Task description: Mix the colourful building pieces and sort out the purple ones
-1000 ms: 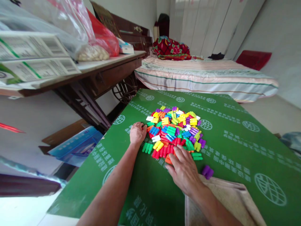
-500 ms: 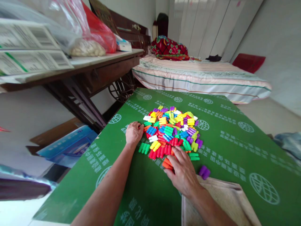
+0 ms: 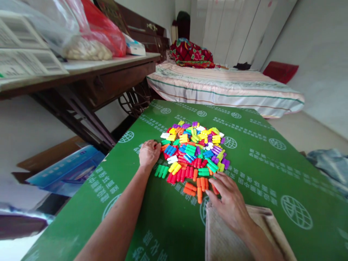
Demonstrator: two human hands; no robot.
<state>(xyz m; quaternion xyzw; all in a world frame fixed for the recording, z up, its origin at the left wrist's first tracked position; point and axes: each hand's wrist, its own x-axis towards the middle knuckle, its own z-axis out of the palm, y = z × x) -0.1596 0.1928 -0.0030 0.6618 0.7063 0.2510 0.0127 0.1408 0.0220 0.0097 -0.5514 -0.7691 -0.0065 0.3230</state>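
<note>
A heap of small plastic building pieces (image 3: 190, 149), shaped like joined tubes in many colours, lies spread on the green table (image 3: 252, 152). My left hand (image 3: 149, 154) rests at the heap's left edge, its fingers curled in; whatever they may hold is hidden. Green pieces (image 3: 161, 171) lie just below it. On the heap's near side is my right hand (image 3: 230, 197), thumb and fingers apart beside an orange piece (image 3: 215, 189) that is partly covered. More orange pieces (image 3: 202, 184) sit left of the thumb. Under the right wrist is a folded beige cloth (image 3: 225, 239).
A sewing-machine table (image 3: 108, 78) on the left bears boxes (image 3: 24, 63), a clear bag (image 3: 87, 49) and a red bag (image 3: 108, 34). Beyond the green table stands a bed (image 3: 223, 85) with a red floral blanket (image 3: 193, 54). A blue package (image 3: 70, 170) lies low on the left.
My right hand has moved right, off the orange pieces, uncovering several of them. The purple piece right of it is now out of sight. My left hand stays by the heap. The view has shifted slightly.
</note>
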